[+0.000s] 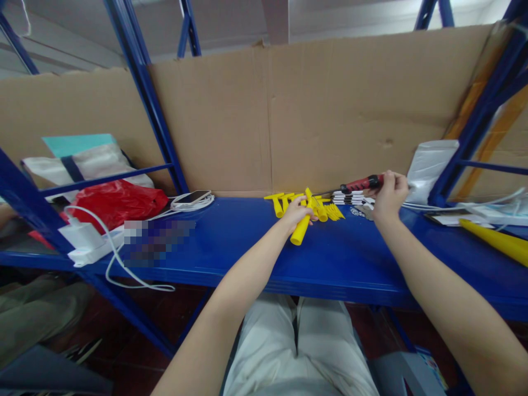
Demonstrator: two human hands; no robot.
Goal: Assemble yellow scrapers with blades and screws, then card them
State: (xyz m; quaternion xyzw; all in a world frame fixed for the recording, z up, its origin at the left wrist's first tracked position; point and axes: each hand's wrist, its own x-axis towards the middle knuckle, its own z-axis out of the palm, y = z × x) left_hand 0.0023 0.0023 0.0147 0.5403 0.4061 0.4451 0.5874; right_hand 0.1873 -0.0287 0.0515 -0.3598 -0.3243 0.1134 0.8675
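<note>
My left hand [295, 214] is closed around a yellow T-shaped plastic piece [300, 232], whose round tube end points down toward me. In my right hand [390, 193] is a red and black screwdriver [358, 185]. Its shaft points left, and the tip is close to the top of the yellow piece; whether they touch I cannot tell. Behind my left hand, more yellow T-shaped pieces [278, 205] lie in a row. Small pointed yellow pieces [335, 212] lie just right of them. Below the screwdriver is a stack of white and black strips [347, 198].
The blue shelf top [239, 242] backs onto a cardboard panel [330, 110]. A phone [192, 198] rests on a coiled white cable at left, near a red plastic bag [117, 203] and a white charger [84, 239]. At right are a white pouch [429, 168] and a long yellow object [497, 242].
</note>
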